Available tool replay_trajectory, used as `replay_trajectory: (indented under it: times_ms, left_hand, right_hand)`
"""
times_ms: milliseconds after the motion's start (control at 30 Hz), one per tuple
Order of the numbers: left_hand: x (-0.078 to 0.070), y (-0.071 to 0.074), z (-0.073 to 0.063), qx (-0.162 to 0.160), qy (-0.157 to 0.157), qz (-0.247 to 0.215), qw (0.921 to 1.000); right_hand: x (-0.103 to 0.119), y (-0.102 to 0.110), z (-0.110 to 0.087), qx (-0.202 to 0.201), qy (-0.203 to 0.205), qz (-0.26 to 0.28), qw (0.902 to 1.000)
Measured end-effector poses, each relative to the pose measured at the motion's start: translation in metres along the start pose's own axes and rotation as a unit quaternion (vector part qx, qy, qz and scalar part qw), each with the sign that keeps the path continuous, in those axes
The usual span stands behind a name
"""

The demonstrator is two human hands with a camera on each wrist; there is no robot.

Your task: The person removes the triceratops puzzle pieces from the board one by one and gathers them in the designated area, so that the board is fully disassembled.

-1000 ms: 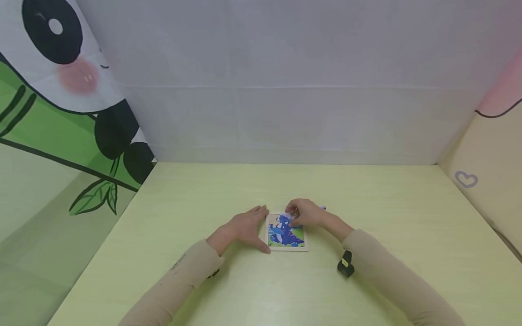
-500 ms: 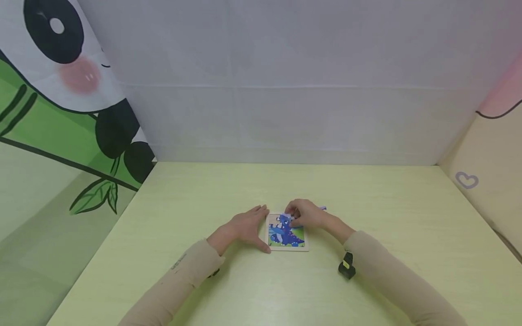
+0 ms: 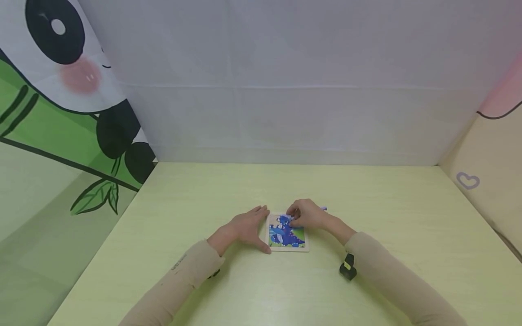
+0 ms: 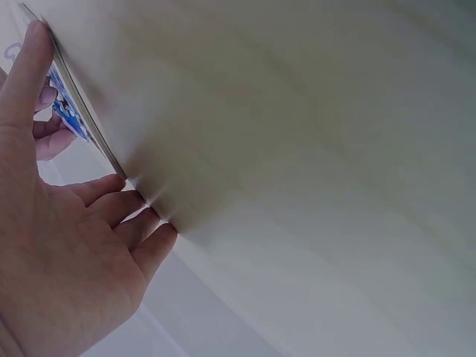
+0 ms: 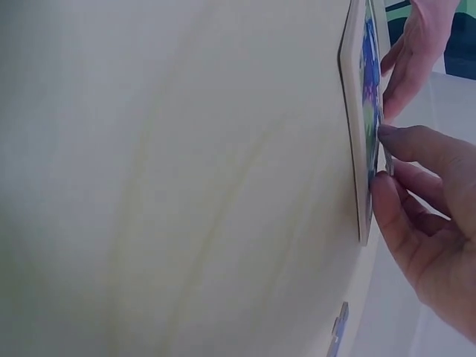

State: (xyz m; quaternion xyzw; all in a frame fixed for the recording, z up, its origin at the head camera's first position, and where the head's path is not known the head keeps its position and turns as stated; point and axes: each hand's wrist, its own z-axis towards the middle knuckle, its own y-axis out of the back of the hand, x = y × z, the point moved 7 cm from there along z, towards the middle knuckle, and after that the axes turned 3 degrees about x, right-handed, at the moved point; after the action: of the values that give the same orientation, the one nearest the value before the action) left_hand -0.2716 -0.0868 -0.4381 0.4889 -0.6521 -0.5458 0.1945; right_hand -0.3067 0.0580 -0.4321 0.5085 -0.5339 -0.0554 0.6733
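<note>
A small jigsaw puzzle (image 3: 288, 249) with a pale frame and a blue dinosaur picture lies on the table. Along its left side rests my left hand (image 3: 246, 228), thumb at the near corner and fingers at the far one. In the left wrist view, the left fingertips (image 4: 165, 232) touch the tabletop beside the frame. My right hand (image 3: 307, 215) is over the upper right part of the picture. Seen from the right wrist, its thumb and fingers pinch a thin puzzle piece (image 5: 388, 161) against the picture's surface. The right hand hides part of the puzzle.
Another puzzle piece (image 3: 324, 208) lies on the table just behind the right hand; the right wrist view shows this loose piece (image 5: 338, 331) too. A pale wall (image 3: 297, 122) closes off the back of the table (image 3: 261, 290). Painted panels stand at both sides.
Both hands stay almost in place. The right fingers shift very slightly over the puzzle; the left hand and the frame keep their position.
</note>
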Motion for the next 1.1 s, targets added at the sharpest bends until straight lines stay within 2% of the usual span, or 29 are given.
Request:
replay_trajectory:
  times_ms: [233,567,800,1100]
  left_hand:
    - [0.0,-0.001,0.001,0.004,0.004,0.009,0.9999]
    - [-0.001,0.0,0.002,0.005,0.005,0.013,0.9999]
    - [0.0,0.0,0.001,0.002,-0.001,0.004,1.0]
    - [0.0,-0.001,0.002,-0.003,-0.008,0.005,1.0]
  right_hand:
    - [0.002,0.007,-0.007,-0.004,0.015,0.017,0.9997]
    - [-0.003,0.032,-0.026,-0.03,0.045,0.004,0.9986]
    - [-0.022,0.053,-0.045,-0.052,0.048,-0.023,0.9973]
    - [-0.06,0.075,-0.073,-0.075,0.016,-0.029,0.9966]
